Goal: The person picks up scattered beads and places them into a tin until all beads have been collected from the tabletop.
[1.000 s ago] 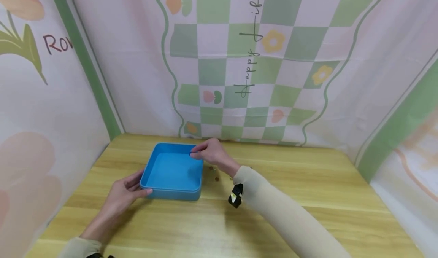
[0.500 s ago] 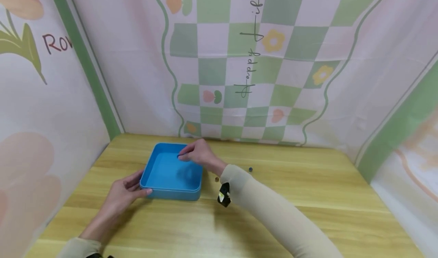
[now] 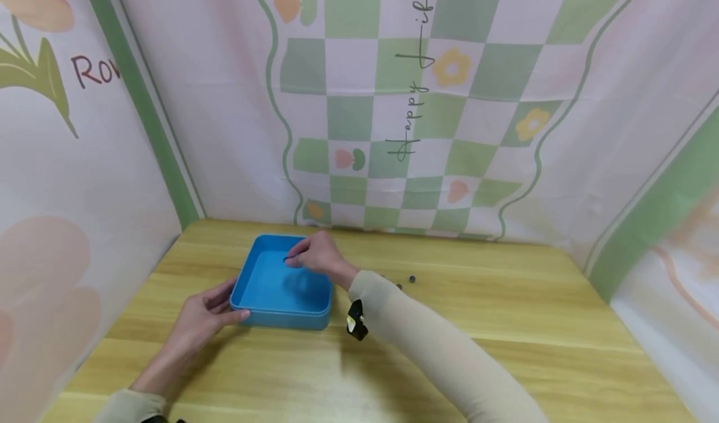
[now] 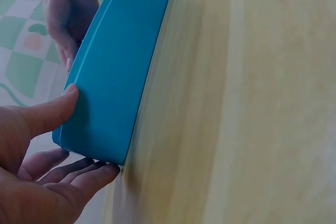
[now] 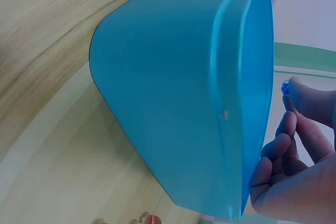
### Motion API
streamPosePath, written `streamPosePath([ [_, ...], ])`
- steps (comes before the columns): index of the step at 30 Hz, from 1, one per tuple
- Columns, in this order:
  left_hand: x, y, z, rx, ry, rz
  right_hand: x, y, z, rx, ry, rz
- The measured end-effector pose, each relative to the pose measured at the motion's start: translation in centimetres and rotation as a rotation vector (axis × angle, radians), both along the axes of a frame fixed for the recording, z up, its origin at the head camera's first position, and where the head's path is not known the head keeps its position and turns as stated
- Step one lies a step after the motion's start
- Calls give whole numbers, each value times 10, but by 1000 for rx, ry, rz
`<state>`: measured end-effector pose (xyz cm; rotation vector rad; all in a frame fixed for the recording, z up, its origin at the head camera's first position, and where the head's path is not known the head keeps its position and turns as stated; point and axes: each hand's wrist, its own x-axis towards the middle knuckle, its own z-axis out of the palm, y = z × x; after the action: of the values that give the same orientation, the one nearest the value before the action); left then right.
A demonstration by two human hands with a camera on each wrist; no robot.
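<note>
An open square blue box (image 3: 281,279) stands on the wooden table, and its visible inner floor is bare. At its near left corner, my left hand (image 3: 196,320) grips it. The left wrist view shows that thumb on the front wall and the fingers (image 4: 86,179) around the corner, low at the base. Over the box's interior, my right hand (image 3: 321,254) pinches a small shiny blue bead (image 5: 285,87) between thumb and index finger. The other fingers of that hand are curled beside the box's rim.
To the right of the box, partly behind the right sleeve (image 3: 427,329), a dark blue bead (image 3: 412,279) and a darker one (image 3: 399,287) lie on the table (image 3: 533,323). A red bead (image 5: 153,219) shows in the right wrist view. A patterned curtain (image 3: 393,130) hangs behind.
My right hand has moved left, from the box's right rim to over its interior, with the blue bead in its pinch. My left hand and the box have stayed put.
</note>
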<state>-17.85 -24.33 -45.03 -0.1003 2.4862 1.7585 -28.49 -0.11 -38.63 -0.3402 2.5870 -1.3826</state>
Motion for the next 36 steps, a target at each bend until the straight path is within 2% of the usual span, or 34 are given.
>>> streamPosePath([
  [15, 0, 0, 4, 23, -19, 5, -1, -4, -1, 17, 0, 4],
  [29, 2, 0, 3, -3, -20, 12, -1, -5, -5, 36, -14, 4],
  [36, 2, 1, 2, 40, -14, 23, 1, -2, -4, 41, -10, -33],
])
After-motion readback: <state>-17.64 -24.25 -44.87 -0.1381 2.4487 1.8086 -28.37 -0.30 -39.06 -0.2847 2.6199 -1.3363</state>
